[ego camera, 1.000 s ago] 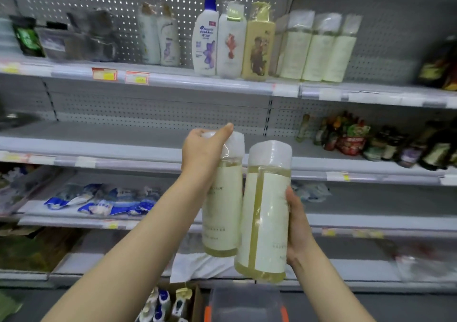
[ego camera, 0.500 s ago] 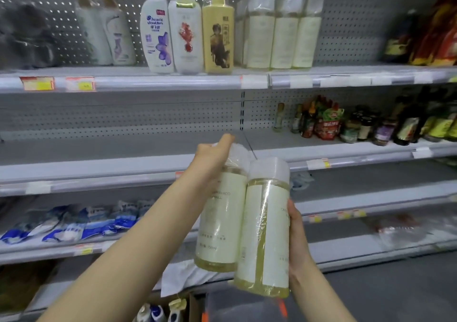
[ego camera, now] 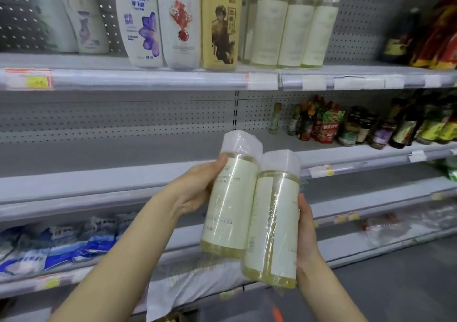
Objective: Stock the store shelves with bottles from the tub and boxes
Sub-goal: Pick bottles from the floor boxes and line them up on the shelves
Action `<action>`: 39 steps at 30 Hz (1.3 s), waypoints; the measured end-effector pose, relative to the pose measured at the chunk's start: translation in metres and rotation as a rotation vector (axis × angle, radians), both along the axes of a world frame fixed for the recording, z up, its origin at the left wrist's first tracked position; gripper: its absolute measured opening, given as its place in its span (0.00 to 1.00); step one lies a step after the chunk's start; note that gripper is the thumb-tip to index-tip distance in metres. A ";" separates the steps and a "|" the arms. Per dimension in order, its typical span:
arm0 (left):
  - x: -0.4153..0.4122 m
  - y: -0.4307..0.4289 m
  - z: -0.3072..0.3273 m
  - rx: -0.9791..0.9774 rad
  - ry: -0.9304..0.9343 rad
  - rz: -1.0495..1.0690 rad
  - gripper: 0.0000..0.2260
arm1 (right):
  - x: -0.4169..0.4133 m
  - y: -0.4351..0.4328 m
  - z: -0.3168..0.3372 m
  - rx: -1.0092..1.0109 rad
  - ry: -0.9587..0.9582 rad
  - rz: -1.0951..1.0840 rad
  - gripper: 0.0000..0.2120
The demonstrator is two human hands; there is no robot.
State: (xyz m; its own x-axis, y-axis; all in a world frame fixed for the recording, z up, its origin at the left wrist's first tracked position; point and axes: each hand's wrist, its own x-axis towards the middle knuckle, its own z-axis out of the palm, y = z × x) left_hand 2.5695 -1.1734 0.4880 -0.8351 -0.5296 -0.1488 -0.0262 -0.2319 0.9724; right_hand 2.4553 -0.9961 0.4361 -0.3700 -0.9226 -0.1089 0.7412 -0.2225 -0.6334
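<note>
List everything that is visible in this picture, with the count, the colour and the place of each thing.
shelves: several, grey, across the view
higher bottle: one, pale yellow, white cap, held before the middle shelf
lower bottle: one, same colours, beside it on the right
matching bottles: at least three, pale yellow, top shelf, centre
shampoo bottles: five, four white, one yellow, top shelf, left
sauce bottles: many, dark, red, green, middle shelf, right
packets: several, blue and white, lower shelf, left
tub: one, grey, bottom edge, partly seen
left hand: one, grips the higher bottle
right hand: one, grips the lower bottle
</note>
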 end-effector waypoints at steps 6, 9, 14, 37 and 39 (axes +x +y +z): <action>-0.038 0.018 0.001 0.109 -0.046 -0.071 0.29 | -0.037 -0.006 0.000 0.024 0.081 -0.021 0.30; -0.055 0.019 -0.005 0.077 0.041 -0.056 0.25 | -0.058 -0.004 -0.001 0.022 0.094 -0.020 0.35; -0.087 0.029 -0.013 0.062 0.142 -0.045 0.21 | -0.101 0.008 -0.004 0.047 0.120 0.007 0.39; -0.248 0.090 0.030 -0.201 0.200 0.354 0.37 | -0.295 0.015 0.072 0.088 0.530 0.028 0.50; -0.246 0.079 0.038 -0.248 0.194 0.308 0.40 | -0.297 0.007 0.076 0.064 0.525 0.026 0.52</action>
